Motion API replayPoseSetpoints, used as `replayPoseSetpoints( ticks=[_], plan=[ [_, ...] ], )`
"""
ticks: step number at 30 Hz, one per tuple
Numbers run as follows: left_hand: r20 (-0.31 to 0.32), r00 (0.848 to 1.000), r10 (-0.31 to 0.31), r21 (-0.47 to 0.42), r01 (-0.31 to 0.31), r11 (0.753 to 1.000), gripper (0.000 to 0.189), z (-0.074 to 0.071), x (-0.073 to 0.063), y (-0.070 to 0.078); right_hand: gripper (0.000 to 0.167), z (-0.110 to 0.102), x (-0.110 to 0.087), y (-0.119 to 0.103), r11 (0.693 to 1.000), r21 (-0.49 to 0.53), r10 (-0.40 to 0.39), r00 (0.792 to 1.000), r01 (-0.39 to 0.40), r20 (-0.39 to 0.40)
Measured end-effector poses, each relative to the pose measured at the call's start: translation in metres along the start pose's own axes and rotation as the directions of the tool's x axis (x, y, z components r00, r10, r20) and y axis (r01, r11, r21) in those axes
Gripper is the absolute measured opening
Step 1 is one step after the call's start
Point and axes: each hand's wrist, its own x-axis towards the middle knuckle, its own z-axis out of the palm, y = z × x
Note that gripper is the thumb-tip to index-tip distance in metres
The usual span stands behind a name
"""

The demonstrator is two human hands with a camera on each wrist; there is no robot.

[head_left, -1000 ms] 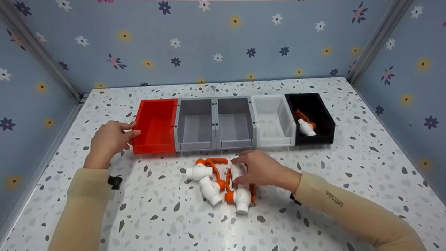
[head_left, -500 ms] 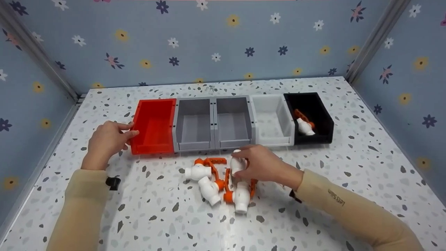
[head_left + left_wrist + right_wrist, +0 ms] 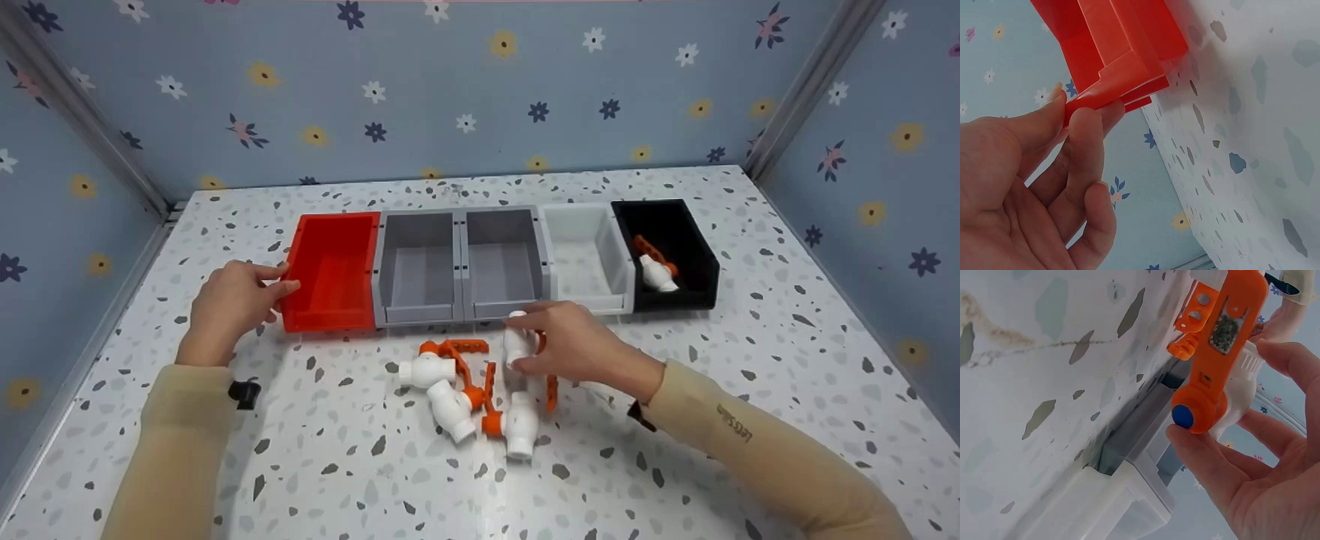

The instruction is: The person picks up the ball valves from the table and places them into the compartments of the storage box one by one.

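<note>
My left hand [image 3: 234, 304] pinches the left side wall of the red bin [image 3: 330, 318]; the left wrist view shows thumb and fingers on that bin's corner [image 3: 1123, 73]. My right hand [image 3: 583, 341] holds a white ball valve [image 3: 517, 341] with an orange lever, just in front of the second grey bin. In the right wrist view the valve's lever [image 3: 1216, 354] has a blue cap at its pivot, and a fingertip lies beside the cap. Three similar valves lie on the table: a left one [image 3: 427, 370], a lower one [image 3: 451, 412] and a right one [image 3: 521, 426].
Right of the red bin stand two grey bins, a left one [image 3: 420, 314] and a right one [image 3: 504, 309], then a white bin [image 3: 592, 304] and a black bin [image 3: 679, 301]. Another ball valve [image 3: 658, 274] lies inside the black bin. Patterned panels [image 3: 420, 97] enclose the speckled table [image 3: 337, 480].
My right hand has lifted the ball valve from the group and carried it slightly away from me, towards the bins. My left hand stays on the red bin.
</note>
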Motion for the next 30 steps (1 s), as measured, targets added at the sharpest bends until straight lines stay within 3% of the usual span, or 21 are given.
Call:
replayPoseSetpoints(
  ticks=[15, 22, 30],
  plan=[
    [0.001, 1.000, 0.003, -0.005, -0.003, 1.000, 0.059, -0.001, -0.001, 0.000, 0.056, -0.018, -0.001, 0.001, 0.998, -0.015, 0.055, 0.998, -0.055, -0.023],
    [0.000, 1.000, 0.014, 0.009, -0.014, 1.000, 0.057, -0.001, 0.000, 0.000, 0.055, -0.025, 0.000, 0.005, 0.999, -0.038, 0.016, 0.998, -0.019, -0.062],
    [0.001, 1.000, 0.010, 0.006, -0.010, 1.000, 0.057, 0.000, 0.000, 0.000, 0.052, -0.038, 0.002, 0.010, 0.999, -0.034, 0.024, 0.996, -0.027, -0.084]
  ],
)
